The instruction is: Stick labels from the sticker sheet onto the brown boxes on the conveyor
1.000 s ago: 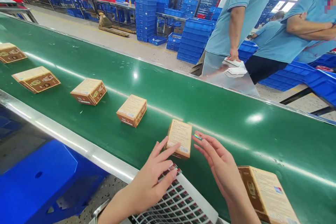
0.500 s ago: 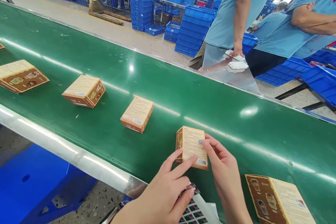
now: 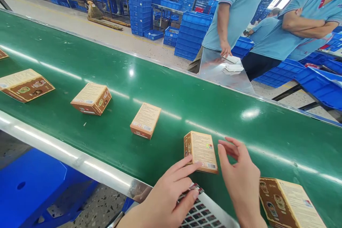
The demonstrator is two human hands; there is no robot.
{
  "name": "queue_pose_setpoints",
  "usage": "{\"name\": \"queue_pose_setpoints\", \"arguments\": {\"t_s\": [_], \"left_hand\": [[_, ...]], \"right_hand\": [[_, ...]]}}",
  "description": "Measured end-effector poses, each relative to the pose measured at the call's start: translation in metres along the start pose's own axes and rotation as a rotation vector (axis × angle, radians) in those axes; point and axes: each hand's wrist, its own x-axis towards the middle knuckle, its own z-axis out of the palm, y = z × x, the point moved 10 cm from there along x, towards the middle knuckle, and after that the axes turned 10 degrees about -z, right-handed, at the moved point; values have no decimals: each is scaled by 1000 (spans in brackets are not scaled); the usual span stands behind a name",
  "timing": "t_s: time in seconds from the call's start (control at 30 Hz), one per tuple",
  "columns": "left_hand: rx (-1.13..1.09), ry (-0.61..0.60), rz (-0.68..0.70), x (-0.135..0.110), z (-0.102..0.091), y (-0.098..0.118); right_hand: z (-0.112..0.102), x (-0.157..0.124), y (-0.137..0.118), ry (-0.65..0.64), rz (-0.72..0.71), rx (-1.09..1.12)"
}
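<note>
A small cream-and-brown carton (image 3: 202,149) lies on the green conveyor belt in front of me, with printed text and a barcode on top. Near its right edge a tiny shiny sticker (image 3: 209,146) is stuck on. My left hand (image 3: 175,188) pins a sheet of small dark stickers (image 3: 200,212) under its thumb, while its outstretched fingertips rest on the carton's near left side. Just right of the carton, my right hand (image 3: 239,171) is raised off it, thumb and fingers apart, with nothing in them.
More cartons lie along the belt (image 3: 165,89): one (image 3: 145,120) left of mine, another (image 3: 91,98) beyond it, and a stickered one (image 3: 292,203) at right. A blue stool (image 3: 40,181) stands at lower left. Across the belt, people in light blue shirts stand by stacked crates (image 3: 193,35).
My right hand has let go of the sticker and drawn back to the right; the sticker now lies on the carton. The cartons have shifted slightly rightward in view.
</note>
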Motion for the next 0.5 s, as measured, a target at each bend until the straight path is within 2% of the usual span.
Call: {"name": "queue_pose_setpoints", "arguments": {"t_s": [0.07,0.17,0.2,0.27,0.33,0.43,0.5], "left_hand": [[-67,48,-99,-4,-7,-9],[-89,62,-235,-12,-10,-22],[-92,62,-248,-15,-10,-23],[-108,62,-239,-18,-10,-21],[-104,58,-212,-20,-10,-18],[-65,53,-170,-23,-9,-14],[-45,50,-192,-24,-8,-18]], "right_hand": [[-11,-9,-22,-44,-183,-48],[-5,-41,-69,-243,-572,19],[-3,-54,-84,-274,-702,31],[-2,-72,-101,-254,-880,3],[2,-79,-107,-224,-956,-33],[11,-81,-109,-233,-982,-20],[12,-82,-111,-225,-998,7]]}}
